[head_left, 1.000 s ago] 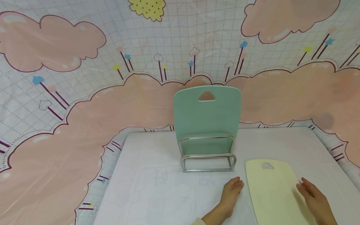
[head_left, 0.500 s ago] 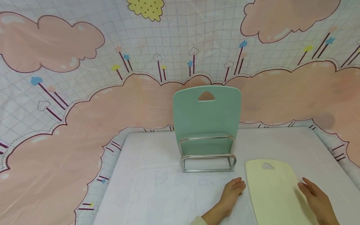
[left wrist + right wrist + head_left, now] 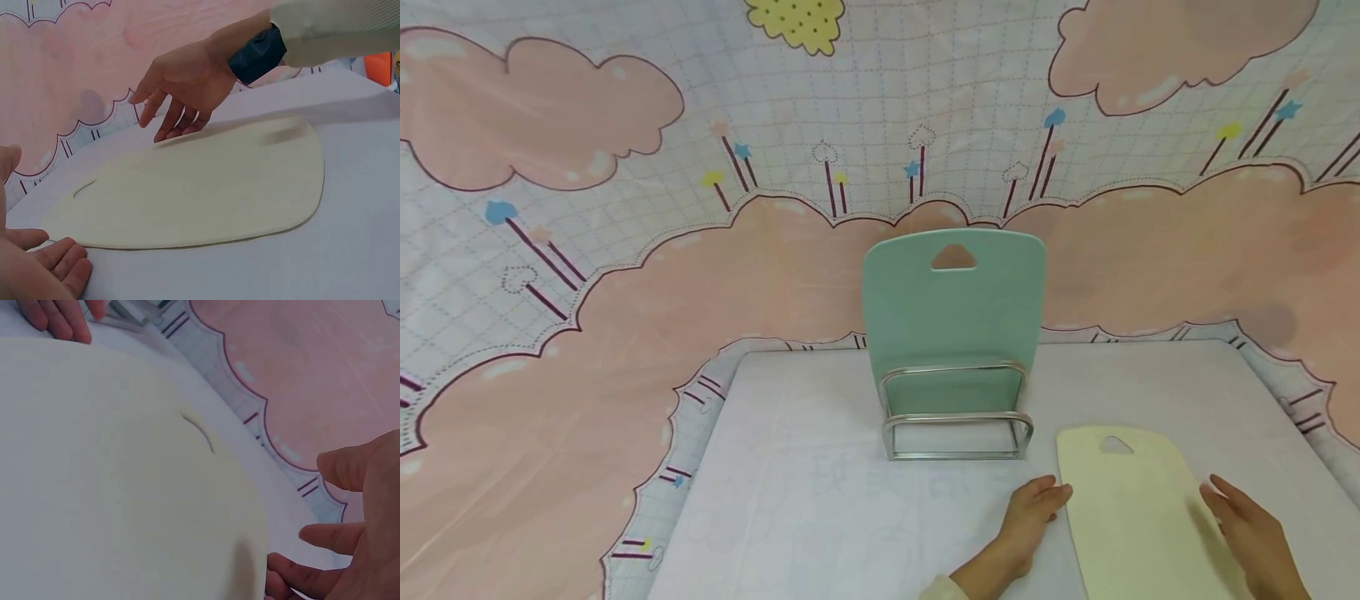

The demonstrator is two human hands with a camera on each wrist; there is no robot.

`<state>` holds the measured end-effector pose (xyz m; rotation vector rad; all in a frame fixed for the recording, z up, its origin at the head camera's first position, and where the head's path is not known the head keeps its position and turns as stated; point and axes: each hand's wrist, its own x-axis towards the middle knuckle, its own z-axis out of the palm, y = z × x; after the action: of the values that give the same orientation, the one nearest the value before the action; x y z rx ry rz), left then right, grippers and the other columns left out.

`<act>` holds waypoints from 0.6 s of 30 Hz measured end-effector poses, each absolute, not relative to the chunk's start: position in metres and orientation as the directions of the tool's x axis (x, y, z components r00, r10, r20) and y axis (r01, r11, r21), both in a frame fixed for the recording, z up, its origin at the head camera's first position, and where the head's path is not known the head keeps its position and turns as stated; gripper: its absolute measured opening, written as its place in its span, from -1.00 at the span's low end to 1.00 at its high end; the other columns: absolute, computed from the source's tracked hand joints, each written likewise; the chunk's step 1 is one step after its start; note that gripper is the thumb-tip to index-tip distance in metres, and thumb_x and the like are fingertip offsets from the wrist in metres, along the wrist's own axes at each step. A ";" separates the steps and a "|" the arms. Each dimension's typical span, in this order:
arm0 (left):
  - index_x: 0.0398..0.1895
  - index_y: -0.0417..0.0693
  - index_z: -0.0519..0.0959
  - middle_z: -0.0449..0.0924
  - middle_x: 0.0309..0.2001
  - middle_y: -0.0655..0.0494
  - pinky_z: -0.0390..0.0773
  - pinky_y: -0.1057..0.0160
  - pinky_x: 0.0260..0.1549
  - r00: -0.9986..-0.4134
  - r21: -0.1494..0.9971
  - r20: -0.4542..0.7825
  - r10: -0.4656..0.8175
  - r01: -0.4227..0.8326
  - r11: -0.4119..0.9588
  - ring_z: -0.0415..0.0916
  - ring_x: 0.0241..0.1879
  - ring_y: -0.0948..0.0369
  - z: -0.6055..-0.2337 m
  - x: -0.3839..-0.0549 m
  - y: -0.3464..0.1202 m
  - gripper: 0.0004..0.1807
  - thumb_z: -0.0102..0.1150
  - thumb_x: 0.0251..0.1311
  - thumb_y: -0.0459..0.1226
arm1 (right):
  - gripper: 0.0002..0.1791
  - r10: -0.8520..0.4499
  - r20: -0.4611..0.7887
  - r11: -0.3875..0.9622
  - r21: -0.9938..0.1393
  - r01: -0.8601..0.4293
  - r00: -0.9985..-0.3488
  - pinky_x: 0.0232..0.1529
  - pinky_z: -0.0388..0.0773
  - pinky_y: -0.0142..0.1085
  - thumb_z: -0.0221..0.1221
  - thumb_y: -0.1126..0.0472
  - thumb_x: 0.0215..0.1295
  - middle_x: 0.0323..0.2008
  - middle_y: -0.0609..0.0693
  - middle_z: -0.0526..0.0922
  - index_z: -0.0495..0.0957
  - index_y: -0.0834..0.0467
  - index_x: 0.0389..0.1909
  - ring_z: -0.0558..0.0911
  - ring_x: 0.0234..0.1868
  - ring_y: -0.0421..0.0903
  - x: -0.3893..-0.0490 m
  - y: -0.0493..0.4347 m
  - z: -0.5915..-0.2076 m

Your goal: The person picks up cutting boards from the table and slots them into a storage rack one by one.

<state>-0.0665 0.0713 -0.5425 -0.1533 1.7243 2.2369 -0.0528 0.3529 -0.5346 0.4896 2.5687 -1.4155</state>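
A pale yellow cutting board [image 3: 1138,517] with a cut-out handle hole lies flat on the white table. My left hand [image 3: 1032,518] is at its left edge, fingers relaxed. In the left wrist view, the left fingertips [image 3: 72,259] sit right at the board's rim, low beside the table surface. Over the opposite edge is my right hand [image 3: 1253,527], thumb and fingers spread apart. From the right wrist view, the lower fingers of the right hand [image 3: 369,531] meet the board's edge, while its thumb stays raised. Neither hand grips anything.
Behind the hands, a metal wire rack [image 3: 955,417] stands on the table [image 3: 790,500]. A green cutting board [image 3: 955,325] is upright in its rear slot; the front slot holds nothing. A cloud-patterned cloth [image 3: 775,275] covers the background.
My left hand has shifted right, closing in on the yellow cutting board's left edge. The right hand has moved slightly right in view. Both cutting boards and the rack stay where they were.
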 end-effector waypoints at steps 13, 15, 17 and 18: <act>0.15 -0.47 0.36 0.56 -0.16 -0.05 0.58 0.00 -0.19 -0.909 0.814 -0.381 0.170 -0.417 -0.404 0.51 -0.24 0.10 -0.537 -0.065 0.078 -0.46 0.18 0.26 -0.22 | -0.16 0.215 -0.328 0.281 -0.881 0.381 -0.920 0.26 -0.12 0.31 -0.14 -0.17 0.47 -0.07 -0.30 0.41 -0.30 0.17 0.49 0.01 0.33 0.30 -0.053 0.333 -0.527; 0.15 -0.44 0.37 0.55 -0.17 -0.06 0.59 0.02 -0.24 -0.909 0.807 -0.377 0.176 -0.416 -0.419 0.50 -0.25 0.10 -0.533 -0.065 0.079 -0.47 0.17 0.27 -0.21 | -0.17 0.227 -0.285 0.292 -0.892 0.345 -0.931 0.27 -0.13 0.30 -0.12 -0.15 0.47 -0.23 -0.58 0.27 -0.28 0.14 0.51 0.15 0.24 0.10 -0.051 0.331 -0.527; 0.14 -0.40 0.39 0.52 -0.16 -0.04 0.56 0.05 -0.26 -0.912 0.805 -0.367 0.183 -0.410 -0.430 0.46 -0.22 0.10 -0.529 -0.066 0.079 -0.50 0.17 0.27 -0.21 | -0.19 0.240 -0.260 0.301 -0.896 0.326 -0.936 0.29 -0.16 0.27 -0.12 -0.14 0.47 -0.24 -0.63 0.23 -0.26 0.12 0.51 0.17 0.22 -0.09 -0.049 0.330 -0.526; 0.13 -0.37 0.40 0.50 -0.16 -0.03 0.54 0.05 -0.25 -0.914 0.803 -0.362 0.184 -0.406 -0.436 0.44 -0.21 0.09 -0.526 -0.066 0.079 -0.52 0.17 0.26 -0.21 | -0.20 0.248 -0.250 0.307 -0.896 0.321 -0.936 0.30 -0.16 0.25 -0.12 -0.14 0.47 -0.23 -0.64 0.23 -0.24 0.11 0.51 0.18 0.21 -0.18 -0.048 0.329 -0.525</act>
<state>-0.0659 0.0788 -0.5263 -0.3130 1.4196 2.3795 -0.0478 0.3294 -0.5247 0.5423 2.4868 -1.7297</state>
